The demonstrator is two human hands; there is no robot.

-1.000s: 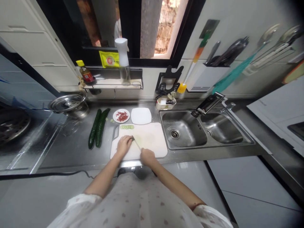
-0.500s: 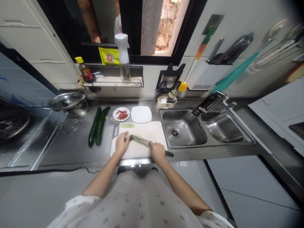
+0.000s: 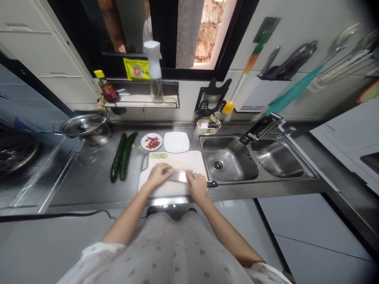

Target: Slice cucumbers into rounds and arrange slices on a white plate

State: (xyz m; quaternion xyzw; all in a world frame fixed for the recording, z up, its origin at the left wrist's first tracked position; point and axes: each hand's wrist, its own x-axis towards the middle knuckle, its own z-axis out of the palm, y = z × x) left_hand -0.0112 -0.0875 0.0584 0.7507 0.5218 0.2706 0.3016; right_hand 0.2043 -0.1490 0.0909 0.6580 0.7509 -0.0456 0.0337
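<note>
My right hand (image 3: 197,187) grips the knife (image 3: 179,175), whose wide blade lies nearly flat above the white cutting board (image 3: 177,191). The black handle sticks out to the right of my fist. My left hand (image 3: 159,175) is at the left end of the blade, its fingers pinched round a small green slice (image 3: 170,170). A row of overlapping cucumber slices (image 3: 159,156) lies at the board's upper left. Behind the board are a plate of chopped red pieces (image 3: 152,141) and a white square plate (image 3: 177,142).
Two whole cucumbers (image 3: 125,157) lie left of the board. A lidded steel pot (image 3: 89,128) stands farther left. To the right is a double sink (image 3: 231,159) with a black faucet (image 3: 260,128). A shelf (image 3: 142,102) holds bottles.
My left hand has moved right to the blade tip and pinches the slice there. The knife has turned so its blade shows broad and shiny, and its handle has risen slightly.
</note>
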